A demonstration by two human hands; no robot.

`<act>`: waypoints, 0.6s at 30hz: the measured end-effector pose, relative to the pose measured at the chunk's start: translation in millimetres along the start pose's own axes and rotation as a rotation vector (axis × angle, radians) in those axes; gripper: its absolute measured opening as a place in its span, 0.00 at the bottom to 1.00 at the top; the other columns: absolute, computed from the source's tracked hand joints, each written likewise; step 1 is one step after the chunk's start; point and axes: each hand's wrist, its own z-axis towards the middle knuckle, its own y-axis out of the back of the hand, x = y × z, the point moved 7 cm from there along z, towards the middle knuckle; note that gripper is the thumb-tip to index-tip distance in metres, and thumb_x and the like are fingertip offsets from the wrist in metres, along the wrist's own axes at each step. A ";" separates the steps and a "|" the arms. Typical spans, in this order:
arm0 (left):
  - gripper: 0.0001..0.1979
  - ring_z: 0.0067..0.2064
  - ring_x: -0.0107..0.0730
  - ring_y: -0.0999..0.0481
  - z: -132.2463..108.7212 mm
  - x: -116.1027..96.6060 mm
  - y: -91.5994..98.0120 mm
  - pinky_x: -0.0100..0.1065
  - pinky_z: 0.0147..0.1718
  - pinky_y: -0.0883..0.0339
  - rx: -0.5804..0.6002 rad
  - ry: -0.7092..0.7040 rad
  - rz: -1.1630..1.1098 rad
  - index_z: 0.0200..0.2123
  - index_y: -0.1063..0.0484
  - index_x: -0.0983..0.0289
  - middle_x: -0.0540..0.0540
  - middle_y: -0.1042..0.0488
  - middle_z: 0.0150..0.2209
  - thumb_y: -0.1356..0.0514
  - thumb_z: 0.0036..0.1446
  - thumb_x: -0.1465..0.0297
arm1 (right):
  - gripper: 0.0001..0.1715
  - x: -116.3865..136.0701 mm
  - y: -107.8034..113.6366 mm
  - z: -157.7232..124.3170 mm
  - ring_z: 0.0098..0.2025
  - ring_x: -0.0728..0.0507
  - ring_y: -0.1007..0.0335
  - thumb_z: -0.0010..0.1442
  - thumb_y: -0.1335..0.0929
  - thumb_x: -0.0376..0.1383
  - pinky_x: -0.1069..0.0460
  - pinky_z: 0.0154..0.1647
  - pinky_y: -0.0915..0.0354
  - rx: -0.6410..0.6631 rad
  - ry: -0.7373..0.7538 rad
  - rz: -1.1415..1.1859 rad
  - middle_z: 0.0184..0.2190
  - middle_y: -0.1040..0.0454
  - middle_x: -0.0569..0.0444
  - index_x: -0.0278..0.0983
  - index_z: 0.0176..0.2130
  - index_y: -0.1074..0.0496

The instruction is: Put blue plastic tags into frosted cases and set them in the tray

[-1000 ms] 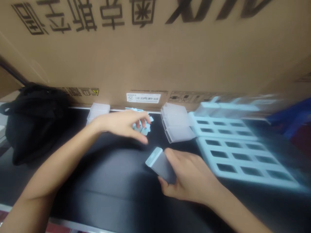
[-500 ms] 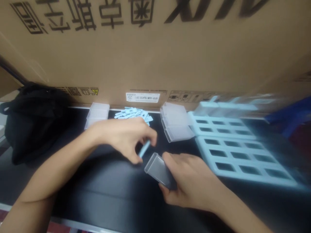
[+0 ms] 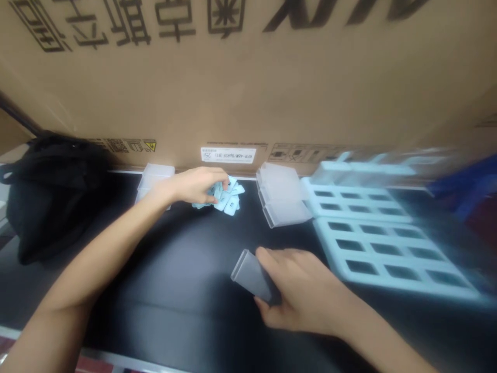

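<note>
My left hand (image 3: 202,186) is at a pile of light blue plastic tags (image 3: 231,202), its thumb and forefinger curled around pieces at the near side. Dark marks show on some tags; part of the pile is hidden behind the fingers. Lower right, my right hand (image 3: 298,290) grips a narrow translucent plastic box (image 3: 254,277) tilted with its rimmed end toward the left. Whether anything lies inside this box I cannot tell.
Translucent boxes (image 3: 281,194) stand right of the pile, and another box (image 3: 155,178) lies behind my left forearm. Light blue slotted racks (image 3: 380,235) fill the right side. A black bag (image 3: 54,197) sits left. A large cardboard carton (image 3: 233,93) walls off the back of the black table (image 3: 166,311).
My left hand has moved up and left from beside the box to the pile, where the tags now lie differently. The right hand still holds the box in nearly the same place.
</note>
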 end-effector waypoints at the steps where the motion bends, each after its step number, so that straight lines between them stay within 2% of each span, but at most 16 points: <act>1: 0.18 0.53 0.43 0.23 -0.2 0.8 -1.4 0.37 0.49 0.34 0.006 -0.008 0.005 0.50 0.27 0.61 0.57 0.24 0.54 0.33 0.56 0.71 | 0.13 -0.6 1.7 -0.2 0.27 0.44 0.32 0.52 0.32 0.40 0.50 0.29 0.47 -0.009 0.000 0.007 0.27 0.29 0.58 0.42 0.34 0.42; 5: 0.19 0.58 0.46 0.25 -0.3 7.6 -7.1 0.42 0.57 0.35 0.028 -0.017 0.036 0.53 0.27 0.61 0.59 0.24 0.56 0.36 0.58 0.72 | 0.11 -3.8 13.1 -1.4 0.30 0.43 0.28 0.55 0.31 0.38 0.50 0.31 0.38 -0.052 0.014 0.060 0.30 0.27 0.57 0.41 0.37 0.38; 7: 0.19 0.60 0.46 0.27 0.0 8.9 -9.4 0.43 0.59 0.36 0.029 -0.033 0.043 0.54 0.27 0.61 0.60 0.25 0.57 0.38 0.58 0.73 | 0.15 -8.9 20.9 -3.5 0.37 0.41 0.23 0.59 0.31 0.38 0.48 0.37 0.32 -0.080 0.022 0.098 0.37 0.22 0.52 0.39 0.46 0.34; 10: 0.20 0.61 0.46 0.28 -0.5 7.1 -9.5 0.43 0.61 0.36 0.018 -0.058 0.042 0.55 0.28 0.61 0.60 0.25 0.58 0.40 0.58 0.76 | 0.25 -27.9 33.4 -10.6 0.46 0.37 0.20 0.66 0.31 0.42 0.45 0.44 0.27 -0.142 -0.025 0.095 0.50 0.20 0.45 0.39 0.59 0.35; 15: 0.20 0.59 0.46 0.26 -4.0 -1.9 -3.2 0.43 0.59 0.34 -0.004 -0.027 0.067 0.55 0.27 0.61 0.60 0.25 0.57 0.40 0.59 0.75 | 0.26 -74.4 52.3 -27.6 0.45 0.36 0.20 0.71 0.34 0.51 0.43 0.47 0.26 -0.296 -0.145 -0.046 0.50 0.21 0.43 0.39 0.60 0.32; 18: 0.16 0.56 0.46 0.24 -6.9 -22.1 1.4 0.42 0.56 0.32 -0.003 -0.045 0.127 0.52 0.25 0.61 0.59 0.23 0.54 0.42 0.62 0.74 | 0.25 -95.6 55.4 -31.7 0.48 0.35 0.21 0.72 0.35 0.51 0.42 0.49 0.27 -0.348 -0.167 -0.107 0.51 0.22 0.42 0.39 0.59 0.31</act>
